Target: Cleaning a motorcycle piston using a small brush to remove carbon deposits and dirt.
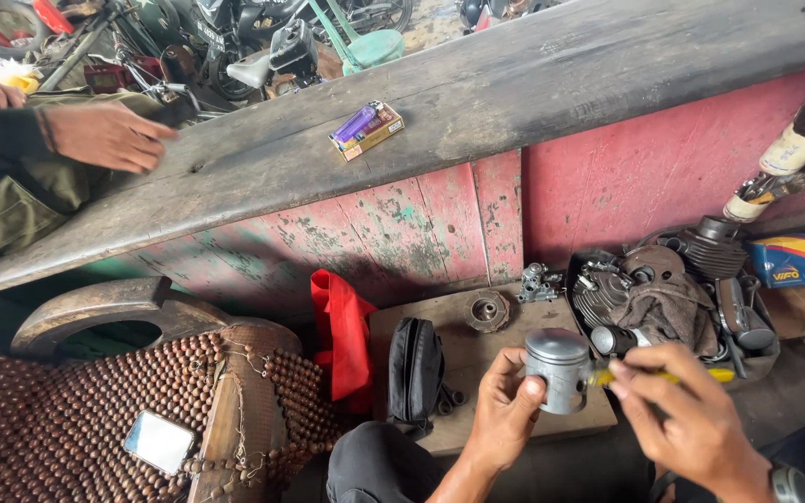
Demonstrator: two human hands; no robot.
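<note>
Where the view begins at far left: another person's hand (pixel 104 135) in a dark sleeve lies flat on the long grey weathered wooden counter (pixel 533 88), well apart from the work.
Lower left: a brown wooden-bead seat cover (pixel 76 410) with a small flat phone with a pale screen (pixel 159 441) lying on it.
Counter top: a purple lighter on a yellow-brown cardboard packet (pixel 366 129), untouched.
Centre floor: a red cloth (pixel 345 345) hangs beside a black zipped pouch (pixel 415 370) that stands on a low wooden board (pixel 477 373); a round rusty metal hub (pixel 487 310) sits further back on the board.
Left hand (pixel 505 414): fingers curled around the lower side of a grey cylindrical metal piston (pixel 558 370), thumb on its near face, holding it clear of the board.
Piston: upright, crown on top, long axis near vertical, directly between the two hands and in front of the person.
Right hand (pixel 687 414): fingertips pinched on a thin yellow-handled tool (pixel 673 376), its tip meeting the piston's right side.
Key relation: the tool lies roughly level, crosswise to the piston's axis; the left hand is the one actually on the piston, the right reaches it only through the tool.
Right: a black tray of dark greasy engine parts and a grey rag (pixel 673 298), just behind the right hand.
Far right: a blue and orange cardboard box (pixel 789 259).
</note>
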